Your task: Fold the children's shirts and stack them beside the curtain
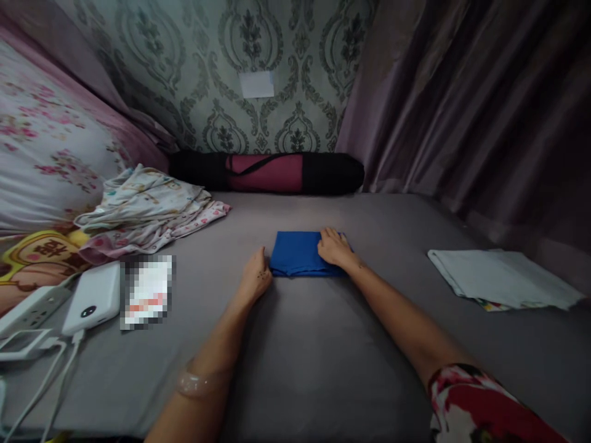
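Note:
A folded blue cloth [295, 253] lies on the grey bed sheet [323, 344] in the middle. My right hand [333, 246] rests flat on the cloth's right end, fingers stretched out over it. My left hand [257, 275] is at the cloth's left edge, thumb up and fingers curled under by the fold; whether it grips the edge is hidden.
A heap of pale printed clothes [148, 209] lies at the left. A folded white cloth [498, 278] sits at the right. A black and maroon roll bag [268, 172] lies along the wall. A white power bank [92, 298], power strip [32, 311] and cables are near left.

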`<move>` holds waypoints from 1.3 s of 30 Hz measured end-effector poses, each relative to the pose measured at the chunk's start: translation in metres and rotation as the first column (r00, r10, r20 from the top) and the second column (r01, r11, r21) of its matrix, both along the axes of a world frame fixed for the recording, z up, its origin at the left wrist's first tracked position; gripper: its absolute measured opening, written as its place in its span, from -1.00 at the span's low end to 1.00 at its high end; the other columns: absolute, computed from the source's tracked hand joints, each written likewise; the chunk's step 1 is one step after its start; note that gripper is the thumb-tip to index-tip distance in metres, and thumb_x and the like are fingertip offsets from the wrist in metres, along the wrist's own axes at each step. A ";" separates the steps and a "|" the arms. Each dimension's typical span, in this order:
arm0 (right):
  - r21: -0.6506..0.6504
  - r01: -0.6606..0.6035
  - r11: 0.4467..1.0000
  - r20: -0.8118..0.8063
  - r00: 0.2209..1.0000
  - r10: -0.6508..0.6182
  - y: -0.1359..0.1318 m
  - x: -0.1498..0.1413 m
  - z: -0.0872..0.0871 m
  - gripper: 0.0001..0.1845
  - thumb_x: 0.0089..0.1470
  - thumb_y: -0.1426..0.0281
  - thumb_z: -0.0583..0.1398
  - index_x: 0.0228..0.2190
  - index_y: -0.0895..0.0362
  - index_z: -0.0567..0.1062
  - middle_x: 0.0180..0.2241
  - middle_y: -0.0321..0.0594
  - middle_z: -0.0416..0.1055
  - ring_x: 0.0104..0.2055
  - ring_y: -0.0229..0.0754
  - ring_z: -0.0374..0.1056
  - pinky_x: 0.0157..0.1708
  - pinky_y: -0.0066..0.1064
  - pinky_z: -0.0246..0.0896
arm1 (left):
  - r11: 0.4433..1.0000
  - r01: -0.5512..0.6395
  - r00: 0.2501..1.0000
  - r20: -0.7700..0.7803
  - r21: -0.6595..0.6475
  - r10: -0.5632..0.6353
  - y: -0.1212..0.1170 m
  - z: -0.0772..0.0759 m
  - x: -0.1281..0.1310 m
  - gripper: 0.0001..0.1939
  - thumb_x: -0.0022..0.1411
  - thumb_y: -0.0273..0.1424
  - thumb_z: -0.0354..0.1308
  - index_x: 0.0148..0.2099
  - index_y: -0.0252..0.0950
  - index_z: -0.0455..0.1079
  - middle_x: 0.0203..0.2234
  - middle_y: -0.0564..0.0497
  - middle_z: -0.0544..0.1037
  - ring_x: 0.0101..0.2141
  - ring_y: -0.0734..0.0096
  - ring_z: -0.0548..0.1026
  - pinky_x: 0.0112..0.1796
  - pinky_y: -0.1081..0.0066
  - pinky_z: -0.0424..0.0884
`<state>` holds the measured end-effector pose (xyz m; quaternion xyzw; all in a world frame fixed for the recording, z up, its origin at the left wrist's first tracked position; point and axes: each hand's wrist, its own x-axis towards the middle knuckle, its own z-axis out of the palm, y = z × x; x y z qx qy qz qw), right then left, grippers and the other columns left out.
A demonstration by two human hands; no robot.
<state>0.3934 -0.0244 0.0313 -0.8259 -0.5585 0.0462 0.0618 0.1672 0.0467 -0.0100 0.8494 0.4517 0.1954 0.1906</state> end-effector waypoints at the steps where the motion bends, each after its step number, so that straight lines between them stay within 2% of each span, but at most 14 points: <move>1: 0.038 -0.010 0.999 0.005 1.000 0.010 0.005 -0.008 0.000 -0.38 0.24 0.34 -0.14 0.25 0.37 0.15 0.31 0.10 0.01 0.35 0.07 -0.10 0.28 -0.03 -0.19 | 1.000 -0.003 1.000 -0.004 -0.004 0.003 0.000 0.000 0.000 -0.46 0.29 -0.51 -0.23 0.28 -0.50 0.12 0.20 -0.30 0.31 0.21 0.21 0.28 0.21 0.24 0.18; 3: 0.097 -0.068 0.993 0.009 0.998 0.067 0.012 -0.023 -0.004 -0.36 0.28 0.26 -0.18 0.26 0.35 0.13 0.33 0.07 -0.03 0.37 0.04 -0.16 0.30 -0.07 -0.25 | 1.000 0.003 1.000 -0.006 -0.005 -0.003 0.000 0.001 -0.001 -0.47 0.29 -0.51 -0.22 0.28 -0.50 0.12 0.19 -0.31 0.33 0.20 0.19 0.29 0.20 0.23 0.20; 6: 0.096 -0.127 0.987 -0.005 0.992 0.128 0.018 -0.035 -0.016 -0.31 0.31 0.17 -0.23 0.29 0.32 0.06 0.35 0.01 -0.07 0.39 -0.01 -0.22 0.32 -0.09 -0.35 | 1.000 0.019 1.000 -0.001 -0.001 -0.019 0.000 0.001 -0.002 -0.46 0.27 -0.51 -0.19 0.28 -0.44 0.13 0.17 -0.27 0.36 0.18 0.20 0.31 0.19 0.21 0.23; 11: 0.051 -0.123 0.991 -0.014 0.992 0.124 0.017 -0.032 -0.032 -0.30 0.31 0.16 -0.25 0.32 0.29 -0.02 0.36 -0.04 -0.12 0.39 -0.05 -0.24 0.33 -0.08 -0.41 | 1.000 -0.010 1.000 -0.026 -0.027 0.009 0.000 0.005 -0.002 -0.45 0.24 -0.51 -0.14 0.27 -0.48 0.14 0.17 -0.30 0.35 0.18 0.16 0.31 0.17 0.20 0.24; 15: -0.002 -0.119 0.993 -0.041 0.992 0.119 0.020 -0.031 -0.026 -0.30 0.30 0.17 -0.23 0.32 0.31 -0.04 0.37 -0.01 -0.15 0.39 -0.02 -0.26 0.33 -0.03 -0.40 | 0.999 -0.019 0.999 -0.045 -0.036 0.017 -0.002 0.010 -0.002 -0.45 0.22 -0.53 -0.14 0.26 -0.44 0.17 0.14 -0.28 0.38 0.17 0.15 0.32 0.16 0.18 0.26; 18: -0.041 -0.091 0.995 -0.093 0.992 0.087 0.026 -0.039 -0.016 -0.32 0.27 0.27 -0.17 0.31 0.34 -0.03 0.36 0.04 -0.17 0.39 0.04 -0.25 0.31 0.04 -0.35 | 0.999 -0.025 0.999 -0.044 -0.041 0.023 -0.003 0.013 -0.003 -0.45 0.21 -0.57 -0.15 0.25 -0.48 0.18 0.14 -0.29 0.38 0.17 0.17 0.32 0.18 0.22 0.23; 21: 0.026 -0.104 0.994 -0.084 0.991 0.106 0.035 -0.057 -0.009 -0.34 0.22 0.38 -0.12 0.30 0.36 0.02 0.36 0.05 -0.17 0.40 0.04 -0.28 0.31 0.03 -0.36 | 0.999 -0.030 0.999 -0.024 -0.038 0.029 -0.003 0.013 -0.003 -0.44 0.19 -0.58 -0.13 0.25 -0.49 0.18 0.14 -0.29 0.38 0.17 0.18 0.32 0.18 0.22 0.24; 23: 0.078 -0.147 0.986 -0.070 0.986 0.152 0.044 -0.073 -0.007 -0.36 0.22 0.38 -0.12 0.28 0.36 0.05 0.36 0.04 -0.13 0.40 0.02 -0.28 0.32 -0.01 -0.37 | 0.999 -0.029 1.000 -0.005 -0.034 0.029 -0.002 0.012 -0.003 -0.44 0.17 -0.58 -0.13 0.24 -0.47 0.19 0.13 -0.28 0.39 0.16 0.18 0.34 0.16 0.21 0.26; 26: 0.120 -0.202 0.972 -0.041 0.977 0.208 0.056 -0.093 -0.010 -0.37 0.26 0.33 -0.13 0.26 0.41 0.09 0.35 0.07 -0.10 0.40 0.03 -0.28 0.32 -0.06 -0.40 | 0.999 -0.039 0.999 0.037 -0.028 0.040 0.000 0.008 -0.002 -0.45 0.18 -0.60 -0.15 0.23 -0.45 0.20 0.11 -0.26 0.42 0.13 0.21 0.36 0.15 0.21 0.27; 29: 0.098 -0.199 0.975 -0.041 0.978 0.203 0.063 -0.104 -0.017 -0.34 0.28 0.24 -0.13 0.26 0.40 0.09 0.35 0.07 -0.09 0.39 0.01 -0.28 0.32 -0.10 -0.42 | 0.998 -0.053 0.995 0.078 -0.031 0.056 0.002 0.005 -0.003 -0.49 0.24 -0.57 -0.19 0.21 -0.44 0.22 0.09 -0.24 0.44 0.10 0.24 0.39 0.14 0.23 0.28; 35: 0.121 -0.171 0.978 -0.058 0.982 0.179 0.064 -0.108 -0.032 -0.32 0.26 0.22 -0.10 0.26 0.40 0.12 0.34 0.06 -0.06 0.39 -0.01 -0.22 0.33 -0.12 -0.40 | 0.998 -0.049 0.993 0.104 -0.027 0.052 0.003 0.005 -0.005 -0.53 0.28 -0.52 -0.19 0.21 -0.42 0.21 0.07 -0.24 0.46 0.09 0.22 0.41 0.14 0.22 0.29; 39: 0.138 -0.183 0.973 -0.111 0.974 0.198 0.063 -0.104 -0.027 -0.35 0.28 0.21 -0.12 0.25 0.36 0.15 0.33 0.04 -0.03 0.38 -0.02 -0.21 0.33 -0.12 -0.39 | 0.998 -0.041 0.996 0.072 -0.042 0.044 0.003 0.008 -0.005 -0.51 0.27 -0.55 -0.19 0.23 -0.41 0.20 0.10 -0.25 0.43 0.11 0.22 0.39 0.14 0.22 0.29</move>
